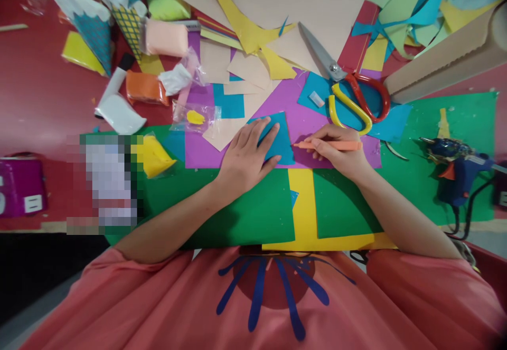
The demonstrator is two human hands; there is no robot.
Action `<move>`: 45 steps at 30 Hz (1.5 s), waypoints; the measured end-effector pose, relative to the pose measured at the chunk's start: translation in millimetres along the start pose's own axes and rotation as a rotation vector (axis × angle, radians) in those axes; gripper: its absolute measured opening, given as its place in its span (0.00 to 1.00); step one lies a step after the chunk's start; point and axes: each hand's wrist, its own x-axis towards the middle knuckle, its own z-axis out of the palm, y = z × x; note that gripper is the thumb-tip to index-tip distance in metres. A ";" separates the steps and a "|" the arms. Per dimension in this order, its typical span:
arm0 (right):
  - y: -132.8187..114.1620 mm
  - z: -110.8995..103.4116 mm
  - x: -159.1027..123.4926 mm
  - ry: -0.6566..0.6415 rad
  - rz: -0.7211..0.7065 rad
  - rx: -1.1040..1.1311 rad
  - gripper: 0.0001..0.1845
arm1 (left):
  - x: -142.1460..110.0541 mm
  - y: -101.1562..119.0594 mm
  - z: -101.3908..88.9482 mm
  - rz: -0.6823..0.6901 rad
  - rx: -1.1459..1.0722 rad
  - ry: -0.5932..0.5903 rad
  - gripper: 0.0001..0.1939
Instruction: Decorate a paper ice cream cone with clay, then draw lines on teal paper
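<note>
My left hand lies flat with fingers spread on a blue piece of paper, pressing it against the purple sheet beneath. In my right hand is an orange marker, its tip close to the right edge of the blue paper. Whether the tip touches the paper I cannot tell. Just above my right hand lie large scissors, one handle loop red and the other yellow, blades pointing up and left.
Paper scraps heap at the upper right beside a cardboard roll. A blue glue gun lies at right on green sheet. Decorated cones, a peach clay pack and a yellow clay pack are at left.
</note>
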 end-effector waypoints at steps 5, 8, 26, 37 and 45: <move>-4.1 0.7 1.4 -0.002 0.010 -0.032 0.18 | -0.1 0.2 0.3 -0.026 -0.032 -0.023 0.32; -4.8 0.2 1.4 -0.014 0.013 -0.068 0.17 | -0.1 0.4 0.5 -0.035 -0.056 -0.031 0.32; 0.2 -3.5 1.0 -0.043 0.004 -0.091 0.16 | 0.4 0.3 -0.4 -0.033 -0.048 -0.041 0.32; -2.0 -2.8 -1.2 -0.033 0.000 -0.083 0.16 | -0.6 -1.1 -0.1 -0.023 -0.060 -0.039 0.34; 2.1 -5.1 -4.0 -0.088 -0.029 -0.170 0.11 | -0.3 -0.6 -1.8 -0.023 -0.054 -0.052 0.34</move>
